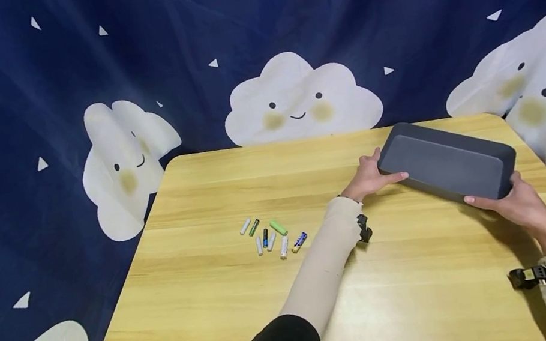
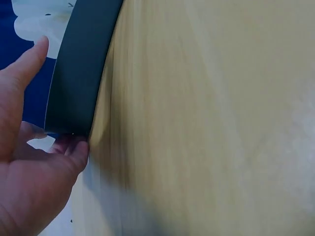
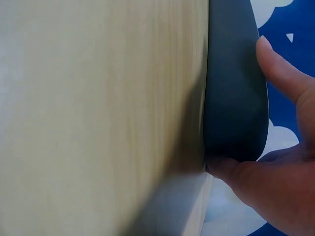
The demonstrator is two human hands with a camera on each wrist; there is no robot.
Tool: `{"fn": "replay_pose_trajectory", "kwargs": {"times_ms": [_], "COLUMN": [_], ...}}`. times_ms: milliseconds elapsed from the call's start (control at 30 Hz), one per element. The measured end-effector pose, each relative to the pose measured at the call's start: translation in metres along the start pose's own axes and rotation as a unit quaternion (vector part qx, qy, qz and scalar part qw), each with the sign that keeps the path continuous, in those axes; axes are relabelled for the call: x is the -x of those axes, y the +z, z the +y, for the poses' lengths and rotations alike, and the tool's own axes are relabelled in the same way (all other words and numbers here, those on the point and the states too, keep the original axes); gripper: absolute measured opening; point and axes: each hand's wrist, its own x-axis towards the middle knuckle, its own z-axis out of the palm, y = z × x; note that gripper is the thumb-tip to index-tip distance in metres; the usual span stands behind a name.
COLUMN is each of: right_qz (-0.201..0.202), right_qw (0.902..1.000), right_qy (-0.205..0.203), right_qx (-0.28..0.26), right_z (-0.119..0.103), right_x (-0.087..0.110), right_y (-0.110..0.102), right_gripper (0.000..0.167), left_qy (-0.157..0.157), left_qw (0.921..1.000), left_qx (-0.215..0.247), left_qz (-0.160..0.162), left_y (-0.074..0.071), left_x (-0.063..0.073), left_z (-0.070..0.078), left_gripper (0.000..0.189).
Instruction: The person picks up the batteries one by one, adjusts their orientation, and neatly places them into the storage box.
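Note:
A dark grey rectangular tray [image 1: 439, 168] is at the right back of the table, set at a slant. At its left end my left hand [image 1: 369, 178] grips it, thumb along the near rim. My right hand [image 1: 523, 207] holds the right end, its thumb also at the near side. In the left wrist view, the left fingertips [image 2: 78, 152] touch the tray's lower corner. The right wrist view shows the right hand [image 3: 275, 179] at the opposite corner, one fingertip at the bottom edge. Nothing is seen inside the tray.
Several loose batteries, among them a green battery [image 1: 278, 227] and a blue-and-yellow battery [image 1: 299, 242], lie left of my left forearm on the wooden table [image 1: 194, 312]. A dark blue curtain [image 1: 173, 41] with white clouds hangs close behind the table's back edge.

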Motion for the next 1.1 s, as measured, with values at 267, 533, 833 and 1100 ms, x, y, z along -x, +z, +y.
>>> {"fn": "replay_pose_trajectory", "kwargs": {"times_ms": [267, 533, 833, 1100], "right_qz": [-0.007, -0.021, -0.035, -0.05], "right_qw": [0.9999, 0.9997, 0.9992, 0.9984], "right_qy": [-0.006, -0.008, -0.018, -0.024], "right_qx": [-0.003, -0.003, -0.003, 0.008], "right_z": [-0.002, -0.002, -0.006, -0.012], "right_x": [-0.003, -0.006, -0.007, -0.011], "right_y": [-0.003, -0.002, 0.002, 0.008], "right_gripper": [0.118, 0.118, 0.117, 0.122], "left_qy": [0.067, 0.02, 0.039, 0.027], "left_qw": [0.9968, 0.9989, 0.9974, 0.9973], "left_qx": [-0.037, -0.026, -0.06, -0.065], "left_qz": [0.023, 0.034, 0.005, 0.019], "left_y": [-0.003, -0.004, -0.014, -0.021], "left_x": [0.0, 0.003, 0.014, 0.026], "left_z": [0.001, 0.001, -0.006, -0.011], "left_gripper": [0.087, 0.089, 0.096, 0.095]}}
